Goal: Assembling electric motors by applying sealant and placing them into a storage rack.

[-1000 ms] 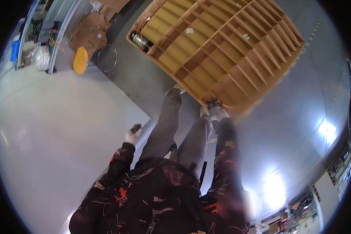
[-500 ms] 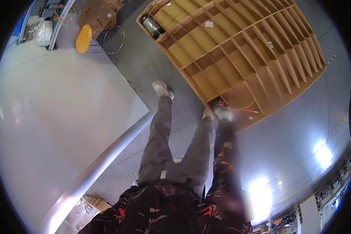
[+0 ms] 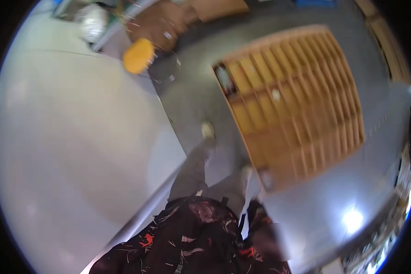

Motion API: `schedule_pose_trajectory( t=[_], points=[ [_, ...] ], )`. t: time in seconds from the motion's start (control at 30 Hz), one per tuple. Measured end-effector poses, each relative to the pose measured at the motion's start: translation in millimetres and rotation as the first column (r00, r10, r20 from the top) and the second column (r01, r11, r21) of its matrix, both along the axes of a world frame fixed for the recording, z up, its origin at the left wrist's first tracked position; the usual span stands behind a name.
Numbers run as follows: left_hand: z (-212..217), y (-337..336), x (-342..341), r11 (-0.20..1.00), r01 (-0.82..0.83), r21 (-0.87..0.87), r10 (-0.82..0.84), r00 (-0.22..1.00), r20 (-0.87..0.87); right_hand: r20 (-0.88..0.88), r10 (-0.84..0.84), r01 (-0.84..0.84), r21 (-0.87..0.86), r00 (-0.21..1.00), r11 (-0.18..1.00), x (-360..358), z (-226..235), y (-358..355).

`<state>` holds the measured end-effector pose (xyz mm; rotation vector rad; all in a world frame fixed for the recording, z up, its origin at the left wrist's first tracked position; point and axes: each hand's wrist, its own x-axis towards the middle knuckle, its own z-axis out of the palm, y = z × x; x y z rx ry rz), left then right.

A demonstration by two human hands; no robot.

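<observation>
Neither of my hands shows. My right sleeve [image 3: 263, 230], dark with red and pale marks, is drawn in beside my body at the lower middle, and its hand cannot be made out. My left hand is out of sight below my jacket [image 3: 201, 237]. Nearest to the right sleeve lies a wide brown cardboard box [image 3: 306, 132] on the floor, split by dividers into many compartments. A blurred grey and dark object [image 3: 266, 179] sits in its near left corner compartment. A silver and black cylinder [image 3: 224, 78] occupies the far left one.
A large pale tabletop [image 3: 86, 137] fills the left side. Behind it stand a round yellow stool [image 3: 139, 55] and brown cardboard [image 3: 162, 27]. A bundle in clear wrap [image 3: 92, 23] is at the far left. More cardboard [image 3: 388, 45] lies along the far right.
My white-gloved right hand has left the box's near corner, where it was at a dark thing with red wires, and the arm has pulled back. The view has swung and blurred.
</observation>
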<state>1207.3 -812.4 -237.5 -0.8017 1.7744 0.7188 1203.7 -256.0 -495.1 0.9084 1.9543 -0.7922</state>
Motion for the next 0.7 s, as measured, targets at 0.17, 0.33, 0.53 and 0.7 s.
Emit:
schedule_pose_trajectory(
  t=[0.17,0.33,0.53,0.7],
  points=[
    [-27,-31,-117,0.973,0.097,0.208,-0.041,0.965,-0.260,0.022,-0.034,0.036,-0.104,0.999,0.994,-206,119,-27],
    [-81,-68,-346,0.976,-0.130,-0.177,0.100,0.980,-0.170,-0.105,0.056,-0.074,-0.181,0.993,0.981,-434,177,-86],
    [-43,-43,-669,0.953,-0.285,0.106,0.275,0.658,-0.701,-0.155,0.293,-0.315,-0.144,0.943,0.938,-691,169,-139],
    [-7,-39,-861,0.953,-0.283,0.106,0.270,0.636,-0.723,-0.182,0.643,-0.642,0.073,0.744,0.763,-944,150,-160]
  ],
)
